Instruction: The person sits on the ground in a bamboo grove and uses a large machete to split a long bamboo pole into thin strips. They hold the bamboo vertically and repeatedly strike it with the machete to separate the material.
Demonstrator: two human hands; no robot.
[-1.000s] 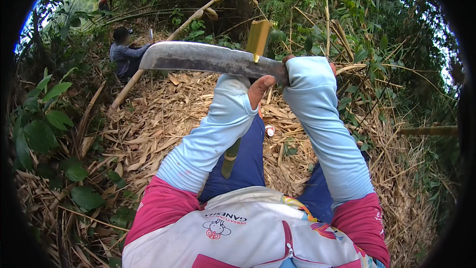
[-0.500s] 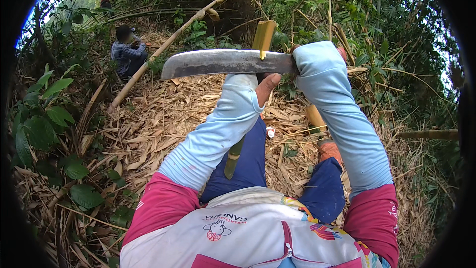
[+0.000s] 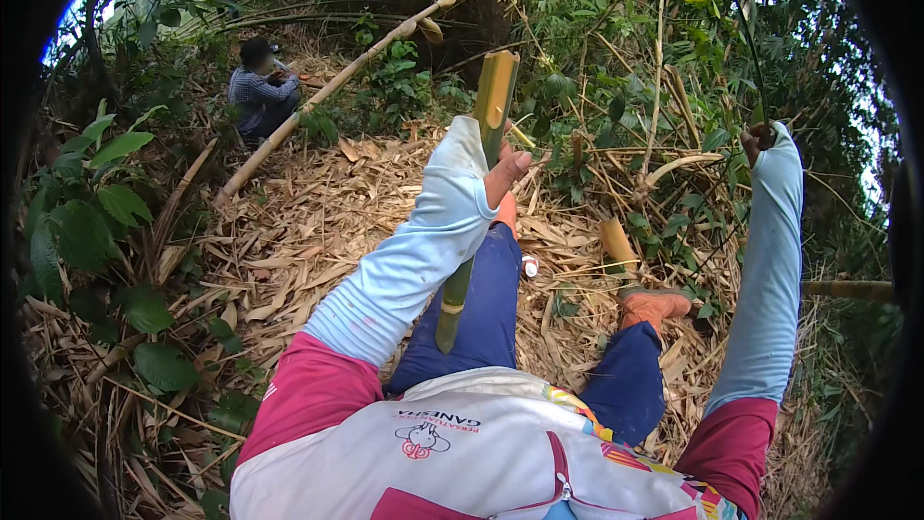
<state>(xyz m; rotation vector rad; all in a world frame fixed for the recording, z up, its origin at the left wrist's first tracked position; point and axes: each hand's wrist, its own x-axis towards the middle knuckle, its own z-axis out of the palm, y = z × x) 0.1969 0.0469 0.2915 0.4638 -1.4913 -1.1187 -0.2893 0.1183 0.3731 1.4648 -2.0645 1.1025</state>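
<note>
My left hand (image 3: 507, 173) is closed around a split length of bamboo (image 3: 494, 96), held upright in front of my left leg. Its cut face is yellow with a pale nick near the thumb, and its lower end (image 3: 450, 318) is green, hanging below my forearm. A thin sliver (image 3: 523, 136) sticks out beside the fingers. Far to the right, my right hand (image 3: 759, 142) is raised with its fingers curled round the machete's handle. The blade, almost edge-on, is hard to make out against the dark foliage.
Dry bamboo leaves (image 3: 318, 221) cover the ground. A cut bamboo stump (image 3: 617, 243) stands near my right boot (image 3: 654, 306). One long pole (image 3: 361, 67) leans across the back left, beside a seated person (image 3: 260, 91). Leafy plants (image 3: 91, 241) crowd the left side.
The machete has left the bamboo, and my right hand has swung out to the right with it. My left hand still holds the bamboo, whose upper part is now uncovered.
</note>
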